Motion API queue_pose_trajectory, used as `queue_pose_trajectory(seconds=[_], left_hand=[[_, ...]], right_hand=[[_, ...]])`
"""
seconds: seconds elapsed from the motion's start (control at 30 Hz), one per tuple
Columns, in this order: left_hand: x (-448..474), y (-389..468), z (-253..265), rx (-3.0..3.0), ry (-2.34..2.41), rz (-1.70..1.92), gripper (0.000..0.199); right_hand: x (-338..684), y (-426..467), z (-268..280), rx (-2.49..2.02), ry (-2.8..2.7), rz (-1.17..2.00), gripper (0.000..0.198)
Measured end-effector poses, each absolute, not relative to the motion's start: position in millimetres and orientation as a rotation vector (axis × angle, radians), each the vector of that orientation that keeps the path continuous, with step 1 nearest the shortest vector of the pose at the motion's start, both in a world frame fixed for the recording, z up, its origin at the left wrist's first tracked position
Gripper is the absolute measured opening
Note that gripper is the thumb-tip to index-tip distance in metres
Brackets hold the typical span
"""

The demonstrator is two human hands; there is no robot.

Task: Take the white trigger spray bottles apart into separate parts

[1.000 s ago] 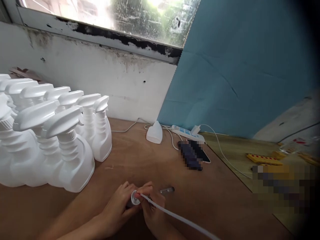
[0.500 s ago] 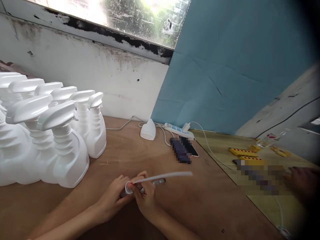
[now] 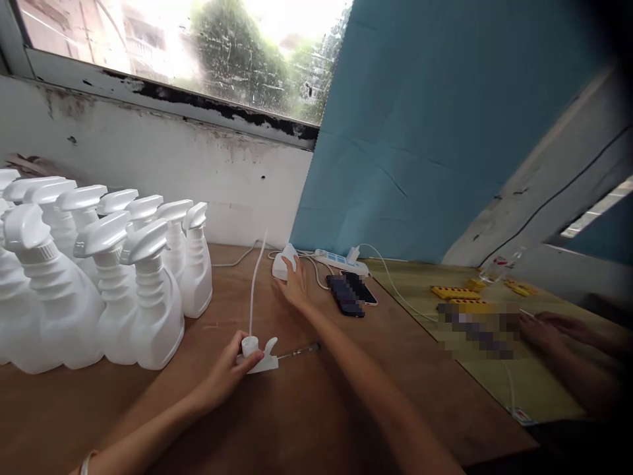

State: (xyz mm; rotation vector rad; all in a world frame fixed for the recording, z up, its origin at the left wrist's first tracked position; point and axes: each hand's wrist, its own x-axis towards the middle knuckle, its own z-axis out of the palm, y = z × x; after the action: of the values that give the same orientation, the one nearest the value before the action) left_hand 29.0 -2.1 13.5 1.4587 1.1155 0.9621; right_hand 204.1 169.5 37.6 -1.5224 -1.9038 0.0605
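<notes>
My left hand (image 3: 235,363) grips a white trigger spray head (image 3: 267,361) low over the table, its collar turned upward. From the collar a thin translucent dip tube (image 3: 254,284) rises, leaning slightly right. My right hand (image 3: 295,285) is stretched out to a small white tapered plastic piece (image 3: 279,266) by the wall, thumb and fingers around its near right side. Just right of the spray head lies a slim, pen-like tool (image 3: 299,351) with a clear shaft and dark end; its exact kind is unclear.
Several white spray bottles (image 3: 158,316) with trigger heads stand close together at left. A power strip (image 3: 341,262) with cables and two phones (image 3: 346,295) lie beyond my right arm. At right, another person's hands (image 3: 548,330) are near yellow pieces (image 3: 455,292) on an adjoining table.
My right hand has left the spray head and reached forward to the white tapered piece. The dip tube has swung from lying rightward to upright. The camera view has shifted.
</notes>
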Motion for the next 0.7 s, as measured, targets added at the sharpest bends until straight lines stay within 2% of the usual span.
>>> queue_pose_trajectory(seconds=[0.13, 0.37, 0.47, 0.7], left_hand=[[30, -1, 13, 1.256, 1.096, 1.019, 0.036], [25, 7, 19, 1.175, 1.034, 1.193, 0.034], [24, 5, 26, 1.035, 1.04, 1.231, 0.04], [27, 3, 25, 0.89, 1.027, 1.332, 0.037]], right_hand=[[199, 195, 27, -1.698, -1.944, 0.06, 0.068], [212, 192, 18, -1.864, -1.902, -0.023, 0.039], [229, 180, 21, -1.858, -1.892, -0.06, 0.033], [238, 168, 31, -1.545, -1.99, -0.009, 0.049]])
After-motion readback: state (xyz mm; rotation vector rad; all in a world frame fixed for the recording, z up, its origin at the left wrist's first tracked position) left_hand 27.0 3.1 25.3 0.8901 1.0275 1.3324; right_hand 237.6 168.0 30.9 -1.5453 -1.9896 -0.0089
